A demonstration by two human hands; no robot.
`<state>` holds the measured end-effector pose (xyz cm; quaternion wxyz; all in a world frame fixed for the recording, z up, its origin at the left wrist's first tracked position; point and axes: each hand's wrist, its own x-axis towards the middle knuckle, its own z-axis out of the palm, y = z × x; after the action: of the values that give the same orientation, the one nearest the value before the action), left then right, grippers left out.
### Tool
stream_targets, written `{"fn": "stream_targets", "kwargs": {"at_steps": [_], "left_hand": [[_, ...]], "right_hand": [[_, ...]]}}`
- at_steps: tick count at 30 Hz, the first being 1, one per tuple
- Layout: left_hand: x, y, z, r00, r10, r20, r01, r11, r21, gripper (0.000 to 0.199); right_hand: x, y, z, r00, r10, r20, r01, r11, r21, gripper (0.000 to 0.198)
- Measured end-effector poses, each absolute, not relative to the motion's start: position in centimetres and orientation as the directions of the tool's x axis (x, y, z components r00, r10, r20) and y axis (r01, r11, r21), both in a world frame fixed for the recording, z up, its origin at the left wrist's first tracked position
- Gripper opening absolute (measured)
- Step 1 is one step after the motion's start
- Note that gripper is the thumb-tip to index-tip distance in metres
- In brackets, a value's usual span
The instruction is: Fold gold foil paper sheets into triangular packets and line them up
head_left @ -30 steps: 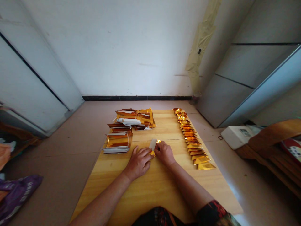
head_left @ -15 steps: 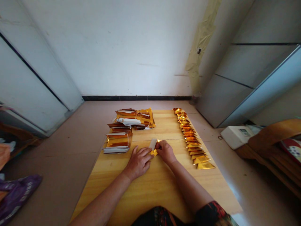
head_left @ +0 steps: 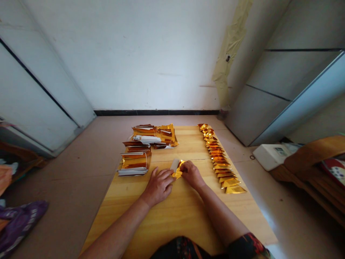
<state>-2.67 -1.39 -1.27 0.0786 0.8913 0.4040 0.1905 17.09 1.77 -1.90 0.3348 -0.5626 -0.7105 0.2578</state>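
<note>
A small sheet of gold foil paper (head_left: 178, 173), partly folded with a pale whitish section showing at its upper left, lies on the wooden table between my hands. My left hand (head_left: 158, 186) rests flat with its fingers spread, the fingertips touching the sheet's left edge. From the other side, my right hand (head_left: 192, 175) pinches the right edge of the sheet; its fingertips are partly hidden. Folded gold foil pieces (head_left: 222, 166) overlap in a long row along the table's right side. Stacks of gold foil sheets (head_left: 134, 162) with white backs lie at the left.
More curled foil bundles (head_left: 167, 135) lie at the far left of the wooden table (head_left: 161, 226). A white wall (head_left: 151, 64) rises beyond it. Grey cabinets (head_left: 269, 97) stand at the right, with a white box (head_left: 271, 156) beside wooden furniture. A purple bag (head_left: 24, 223) lies at the lower left.
My right hand has shifted slightly right, and more of the gold surface shows between my hands. My left hand stays in place.
</note>
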Motion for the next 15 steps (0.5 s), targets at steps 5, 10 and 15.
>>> {"fn": "stream_targets", "kwargs": {"at_steps": [5,10,15], "left_hand": [[-2.65,-1.37,-1.26,0.599,0.752,0.276,0.696,-0.659,0.284,0.033],[-2.61,-1.39,-1.13,0.602,0.754,0.262,0.703,-0.656,0.274,0.031],[-2.71,-1.37,-0.96,0.625,0.733,0.270,0.691,-0.680,0.245,0.030]], "right_hand": [[16.66,1.56,-1.78,-0.190,0.963,0.190,0.680,0.269,-0.682,0.015],[16.13,1.39,-1.87,-0.174,0.971,0.163,0.738,0.238,-0.632,0.015],[16.40,1.66,-1.82,-0.183,0.975,0.125,0.738,0.221,-0.637,0.018]]}}
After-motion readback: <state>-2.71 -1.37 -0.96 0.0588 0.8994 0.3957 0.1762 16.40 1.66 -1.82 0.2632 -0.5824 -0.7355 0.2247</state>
